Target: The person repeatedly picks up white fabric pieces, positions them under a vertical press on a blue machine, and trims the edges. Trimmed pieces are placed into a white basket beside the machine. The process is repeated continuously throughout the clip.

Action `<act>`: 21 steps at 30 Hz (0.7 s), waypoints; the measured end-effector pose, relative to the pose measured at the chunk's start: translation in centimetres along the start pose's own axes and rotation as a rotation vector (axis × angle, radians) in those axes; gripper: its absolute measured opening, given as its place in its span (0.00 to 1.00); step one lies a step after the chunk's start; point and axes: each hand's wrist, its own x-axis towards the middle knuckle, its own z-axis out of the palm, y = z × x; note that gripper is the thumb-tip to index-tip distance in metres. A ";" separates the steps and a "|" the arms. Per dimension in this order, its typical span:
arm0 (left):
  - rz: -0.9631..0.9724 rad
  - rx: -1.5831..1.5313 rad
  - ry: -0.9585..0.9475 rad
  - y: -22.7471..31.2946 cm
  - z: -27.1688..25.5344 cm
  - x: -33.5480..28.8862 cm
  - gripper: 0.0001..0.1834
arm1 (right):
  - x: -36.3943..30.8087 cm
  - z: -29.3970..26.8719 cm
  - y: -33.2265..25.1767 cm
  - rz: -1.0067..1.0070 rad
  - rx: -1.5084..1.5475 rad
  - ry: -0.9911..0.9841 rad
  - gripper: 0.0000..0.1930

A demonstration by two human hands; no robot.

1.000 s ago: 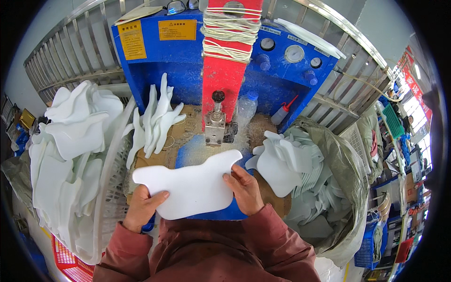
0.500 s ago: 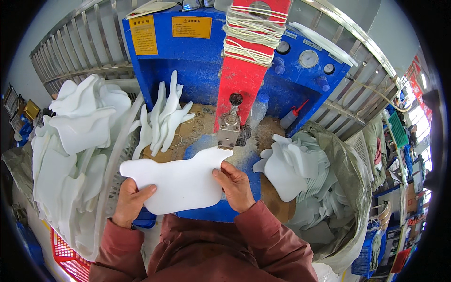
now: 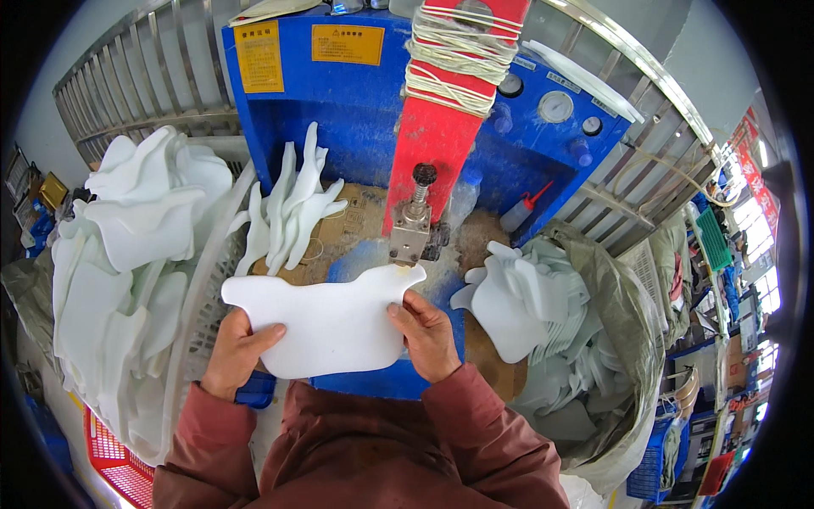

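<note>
White panel [image 3: 320, 329] is edge-gripped by left fingers [image 3: 267, 338] (basket [image 3: 193, 307] nearby) and right fingers [image 3: 404, 321].

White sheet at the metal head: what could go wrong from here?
The right hand is close to the metal head, so it might be pinched if the head moves down. The white sheet, held only near its sides, could skew. The left pile of white pieces, heaped in the white basket, might slip.
</note>
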 end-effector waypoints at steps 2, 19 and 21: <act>-0.006 -0.022 -0.016 -0.1 0.0 0.1 0.23 | -0.1 0.0 -0.1 0.010 0.012 0.001 0.19; -0.001 -0.015 0.007 -0.5 0.2 1.3 0.21 | 0.2 -0.5 -0.6 0.008 -0.013 0.024 0.14; -0.003 -0.014 0.005 -0.5 0.3 1.5 0.22 | 0.1 -0.6 -0.5 0.004 0.002 0.023 0.14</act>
